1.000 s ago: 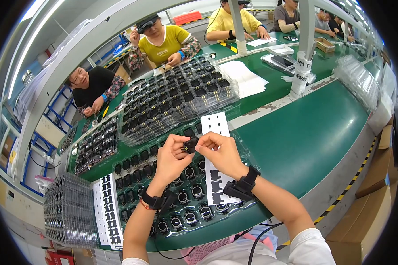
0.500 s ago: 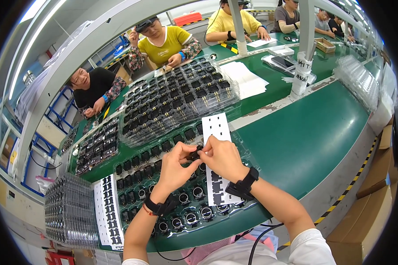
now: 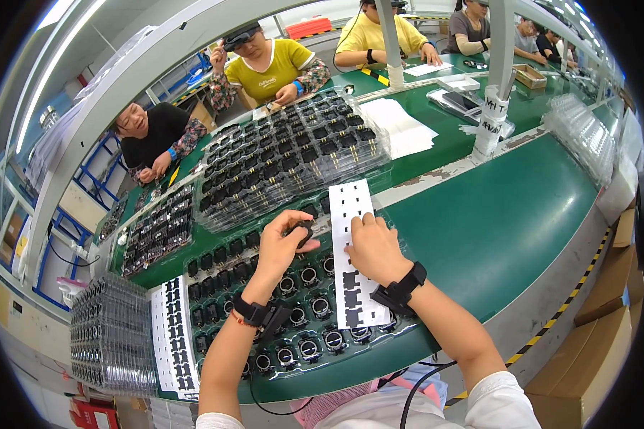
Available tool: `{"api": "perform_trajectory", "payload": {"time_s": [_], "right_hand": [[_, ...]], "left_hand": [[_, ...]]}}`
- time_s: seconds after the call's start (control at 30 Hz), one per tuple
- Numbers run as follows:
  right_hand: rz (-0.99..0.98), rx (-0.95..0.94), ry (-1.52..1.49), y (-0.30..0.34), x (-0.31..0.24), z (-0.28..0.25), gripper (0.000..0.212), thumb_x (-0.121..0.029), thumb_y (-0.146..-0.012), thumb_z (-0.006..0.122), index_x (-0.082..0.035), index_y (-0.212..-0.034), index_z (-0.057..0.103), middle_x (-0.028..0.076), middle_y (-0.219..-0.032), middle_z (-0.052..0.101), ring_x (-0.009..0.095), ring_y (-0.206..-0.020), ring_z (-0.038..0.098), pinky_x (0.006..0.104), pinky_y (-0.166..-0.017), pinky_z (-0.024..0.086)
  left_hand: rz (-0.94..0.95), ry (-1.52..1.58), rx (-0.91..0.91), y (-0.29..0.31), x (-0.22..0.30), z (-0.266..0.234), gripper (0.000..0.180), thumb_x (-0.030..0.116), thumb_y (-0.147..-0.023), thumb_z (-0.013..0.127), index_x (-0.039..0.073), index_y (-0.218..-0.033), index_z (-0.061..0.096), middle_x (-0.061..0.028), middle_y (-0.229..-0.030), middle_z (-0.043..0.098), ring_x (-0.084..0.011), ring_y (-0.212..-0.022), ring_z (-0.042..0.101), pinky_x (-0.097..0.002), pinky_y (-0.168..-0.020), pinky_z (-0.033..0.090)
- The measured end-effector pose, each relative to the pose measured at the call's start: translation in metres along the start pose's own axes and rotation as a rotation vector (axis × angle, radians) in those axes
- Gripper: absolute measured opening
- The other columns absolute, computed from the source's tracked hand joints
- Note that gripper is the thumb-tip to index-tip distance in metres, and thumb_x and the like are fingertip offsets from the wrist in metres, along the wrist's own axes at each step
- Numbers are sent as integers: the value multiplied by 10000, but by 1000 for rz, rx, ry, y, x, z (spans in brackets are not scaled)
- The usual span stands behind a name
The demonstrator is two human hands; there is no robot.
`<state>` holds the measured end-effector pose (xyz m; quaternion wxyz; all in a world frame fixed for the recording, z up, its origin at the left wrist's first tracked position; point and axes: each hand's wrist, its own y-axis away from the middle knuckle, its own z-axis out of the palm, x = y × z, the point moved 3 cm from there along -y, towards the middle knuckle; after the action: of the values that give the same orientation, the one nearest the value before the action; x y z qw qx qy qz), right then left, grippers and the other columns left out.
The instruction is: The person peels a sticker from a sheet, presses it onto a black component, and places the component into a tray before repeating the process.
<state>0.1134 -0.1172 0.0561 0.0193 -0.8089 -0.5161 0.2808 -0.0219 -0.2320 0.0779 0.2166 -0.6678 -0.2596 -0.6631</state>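
Note:
In my left hand (image 3: 283, 243), held between curled fingers and thumb, is a small black part (image 3: 303, 229) above a clear plastic tray (image 3: 322, 362). Rows of similar black parts sit in this tray, several of them with a round, metal-rimmed face (image 3: 321, 308) turned up. A long white sheet (image 3: 342, 214) lies across the tray's right portion, with small black marks on its upper part and larger black cut-out stickers (image 3: 352, 299) lower down. Over the middle of the sheet, my right hand (image 3: 376, 250) has its fingers bent; their tips are mostly hidden.
Beyond the tray rises a stack of filled clear trays (image 3: 286, 154). Another white sticker sheet (image 3: 173, 336) and a tall tray stack (image 3: 111, 343) are at left. A grey post (image 3: 492, 121) stands on the green table (image 3: 479, 236). Co-workers sit opposite.
My hands have parted. The left has moved slightly left, keeping the black part, while the right has left that part and come down over the white sheet.

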Motion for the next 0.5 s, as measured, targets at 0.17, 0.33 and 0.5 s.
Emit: {"api": "perform_trajectory", "payload": {"time_s": [0.17,0.33,0.5], "right_hand": [[8,-78,-13,-2,-3,1,292,37,-668,645,23,-930,516,216,-1103,440,393,-961,510,447,-747,474],[-119,230,-93,-9,-1,-2,380,146,-615,580,19,-967,514,223,-1189,394,367,-921,524,418,-740,485],[-86,481,-438,-16,-6,-27,400,205,-628,547,-1,-972,550,193,-1292,352,280,-843,552,348,-716,499]], "left_hand": [[152,-502,135,-29,-21,-15,241,42,-757,698,2,-958,570,-57,-884,621,-144,-743,651,-276,-648,533],[209,-793,150,-41,-28,-12,264,97,-693,763,-10,-867,596,-76,-780,624,-160,-704,641,-299,-626,513],[315,-1028,99,-44,-29,-5,251,95,-653,770,-19,-816,617,-125,-758,622,-229,-696,637,-326,-641,508]]}}
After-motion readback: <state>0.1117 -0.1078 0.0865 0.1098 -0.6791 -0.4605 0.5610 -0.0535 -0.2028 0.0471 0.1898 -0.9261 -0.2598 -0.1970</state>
